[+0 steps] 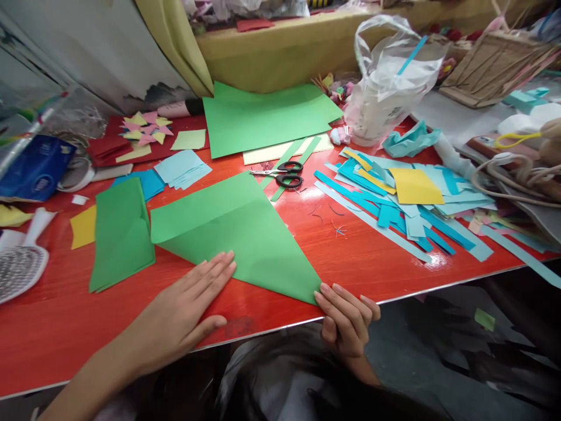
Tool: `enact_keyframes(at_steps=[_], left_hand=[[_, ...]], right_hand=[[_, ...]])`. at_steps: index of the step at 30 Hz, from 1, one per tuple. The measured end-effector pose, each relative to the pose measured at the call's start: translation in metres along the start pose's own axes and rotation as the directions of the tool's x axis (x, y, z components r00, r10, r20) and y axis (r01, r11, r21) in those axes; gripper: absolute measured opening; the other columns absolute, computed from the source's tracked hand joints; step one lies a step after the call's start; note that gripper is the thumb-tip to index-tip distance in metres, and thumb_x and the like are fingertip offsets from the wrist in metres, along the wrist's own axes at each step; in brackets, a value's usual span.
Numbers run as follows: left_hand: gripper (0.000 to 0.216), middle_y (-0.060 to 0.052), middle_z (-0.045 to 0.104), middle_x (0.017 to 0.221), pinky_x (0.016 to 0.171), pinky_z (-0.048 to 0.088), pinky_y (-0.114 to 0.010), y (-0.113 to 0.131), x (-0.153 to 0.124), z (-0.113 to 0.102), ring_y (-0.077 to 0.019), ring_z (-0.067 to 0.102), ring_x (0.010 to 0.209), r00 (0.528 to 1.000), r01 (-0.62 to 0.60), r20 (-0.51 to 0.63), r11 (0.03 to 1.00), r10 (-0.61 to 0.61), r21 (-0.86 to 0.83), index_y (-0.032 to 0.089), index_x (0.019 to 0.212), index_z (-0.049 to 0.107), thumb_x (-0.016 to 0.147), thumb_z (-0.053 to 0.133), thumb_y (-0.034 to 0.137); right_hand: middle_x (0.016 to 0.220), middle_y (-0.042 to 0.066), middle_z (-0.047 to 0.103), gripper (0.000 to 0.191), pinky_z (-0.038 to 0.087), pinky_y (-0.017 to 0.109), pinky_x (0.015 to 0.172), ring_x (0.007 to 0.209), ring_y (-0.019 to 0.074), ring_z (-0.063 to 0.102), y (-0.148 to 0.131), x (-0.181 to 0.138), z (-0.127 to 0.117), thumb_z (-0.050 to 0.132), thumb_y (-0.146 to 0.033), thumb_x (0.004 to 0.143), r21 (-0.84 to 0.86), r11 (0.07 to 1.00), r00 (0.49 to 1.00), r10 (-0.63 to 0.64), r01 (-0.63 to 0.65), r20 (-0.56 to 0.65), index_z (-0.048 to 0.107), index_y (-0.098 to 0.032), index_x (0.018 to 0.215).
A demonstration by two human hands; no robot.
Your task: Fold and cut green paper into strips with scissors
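A sheet of green paper [245, 234], folded over on a slant, lies in front of me on the red table. My left hand [193, 304] rests flat with its fingers stretched out, their tips on the paper's near edge. At the sheet's right-hand corner, my right hand [348, 316] has its fingers curled, gripping the point by the table edge; its thumb is partly hidden. Black-handled scissors [287, 173] lie just beyond the sheet, over narrow green strips [307, 151]. Left of the sheet is a folded stack of green paper [123, 234].
Large green sheets [267, 117] lie at the back. Blue paper strips [390, 204] and a yellow square [416, 186] are heaped at right. A bagged drink cup [372, 105] stands behind them. Light blue squares [184, 168] and a hairbrush [24, 263] lie at left.
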State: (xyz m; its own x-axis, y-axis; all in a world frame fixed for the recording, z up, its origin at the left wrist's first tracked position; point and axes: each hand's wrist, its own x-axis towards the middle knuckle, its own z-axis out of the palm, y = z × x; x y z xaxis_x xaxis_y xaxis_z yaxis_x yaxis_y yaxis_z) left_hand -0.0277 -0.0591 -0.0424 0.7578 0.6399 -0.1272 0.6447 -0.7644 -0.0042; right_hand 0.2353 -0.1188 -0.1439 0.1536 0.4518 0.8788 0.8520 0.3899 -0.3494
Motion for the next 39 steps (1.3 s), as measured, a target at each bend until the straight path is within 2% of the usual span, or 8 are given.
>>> enact_keyframes(at_steps=[10,22,26,28,31,34,36,39], left_hand=[[0.065,-0.002,0.012,0.153,0.112,0.026,-0.039,-0.047,-0.030,0.011,-0.0215,0.018,0.140,0.952,0.307,0.003,0.952,-0.307,-0.014,0.023,0.147,0.000,0.092,0.027,0.045],[0.070,-0.012,0.020,0.151,0.115,0.015,-0.043,-0.045,-0.031,0.020,-0.0234,0.018,0.140,0.921,0.365,-0.200,0.921,-0.335,0.136,0.008,0.145,0.015,0.091,0.023,0.052],[0.067,-0.017,0.019,0.151,0.114,0.016,-0.049,-0.028,-0.025,0.021,-0.0278,0.018,0.139,0.855,0.421,-0.371,0.903,-0.363,0.087,0.007,0.145,0.013,0.092,0.030,0.043],[0.064,-0.014,0.021,0.150,0.113,0.021,-0.048,-0.013,-0.020,0.019,-0.0263,0.021,0.139,0.869,0.351,-0.383,0.936,-0.315,0.026,0.012,0.146,0.013,0.092,0.035,0.037],[0.046,-0.004,0.033,0.147,0.110,0.029,-0.046,0.005,-0.016,0.012,-0.0238,0.025,0.137,0.966,0.125,-0.215,0.986,-0.146,-0.107,0.026,0.136,0.039,0.091,0.039,0.035],[0.032,-0.002,0.052,0.134,0.107,0.037,-0.038,0.008,-0.019,0.005,-0.0193,0.038,0.131,0.949,0.137,-0.232,0.940,-0.215,-0.311,0.023,0.116,0.058,0.093,0.037,0.031],[0.030,-0.005,0.063,0.119,0.101,0.043,-0.032,0.002,-0.023,0.004,-0.0170,0.051,0.120,0.887,0.195,-0.317,0.894,-0.337,-0.403,0.019,0.103,0.062,0.093,0.037,0.030],[0.028,-0.007,0.065,0.108,0.095,0.046,-0.031,-0.008,-0.027,0.007,-0.0178,0.056,0.114,0.816,0.291,-0.363,0.862,-0.450,-0.414,0.019,0.086,0.061,0.092,0.038,0.034]], right_hand=[[0.090,0.001,0.072,0.026,0.033,0.033,0.091,0.087,0.0149,0.064,0.005,0.002,-0.010,0.043,-0.017,0.090,0.039,0.998,0.991,-0.060,0.056,0.118,0.067,-0.020,0.100],[0.102,0.015,0.068,0.040,0.044,0.044,0.081,0.101,0.0290,0.061,0.030,0.022,-0.061,0.041,-0.017,0.083,0.323,0.937,0.895,-0.251,0.130,0.369,0.059,-0.010,0.118],[0.077,0.008,0.069,0.039,0.046,0.041,0.068,0.077,0.0247,0.066,0.022,0.053,-0.078,0.031,-0.029,0.090,0.474,0.880,0.948,-0.160,0.011,0.276,0.063,-0.018,0.110],[0.067,0.004,0.066,0.037,0.045,0.038,0.062,0.064,0.0209,0.063,0.016,0.083,-0.075,0.031,-0.031,0.092,0.504,0.863,0.973,-0.088,-0.034,0.215,0.067,-0.025,0.094],[0.064,0.001,0.064,0.026,0.047,0.034,0.062,0.063,0.0184,0.062,0.015,0.138,-0.045,0.040,-0.028,0.091,0.461,0.884,0.957,-0.063,-0.078,0.282,0.066,-0.027,0.086],[0.086,0.002,0.068,0.019,0.047,0.030,0.065,0.073,0.0168,0.063,0.029,0.183,0.016,0.047,-0.028,0.089,0.259,0.965,0.818,-0.117,-0.040,0.564,0.065,-0.023,0.091],[0.105,0.007,0.065,0.025,0.046,0.033,0.071,0.088,0.0216,0.060,0.045,0.196,0.061,0.047,-0.031,0.088,0.111,0.992,0.641,-0.124,0.060,0.757,0.063,-0.020,0.104],[0.114,0.014,0.060,0.035,0.044,0.038,0.080,0.104,0.0284,0.053,0.068,0.195,0.112,0.047,-0.030,0.087,-0.018,0.984,0.531,-0.079,0.175,0.843,0.059,-0.014,0.115]])
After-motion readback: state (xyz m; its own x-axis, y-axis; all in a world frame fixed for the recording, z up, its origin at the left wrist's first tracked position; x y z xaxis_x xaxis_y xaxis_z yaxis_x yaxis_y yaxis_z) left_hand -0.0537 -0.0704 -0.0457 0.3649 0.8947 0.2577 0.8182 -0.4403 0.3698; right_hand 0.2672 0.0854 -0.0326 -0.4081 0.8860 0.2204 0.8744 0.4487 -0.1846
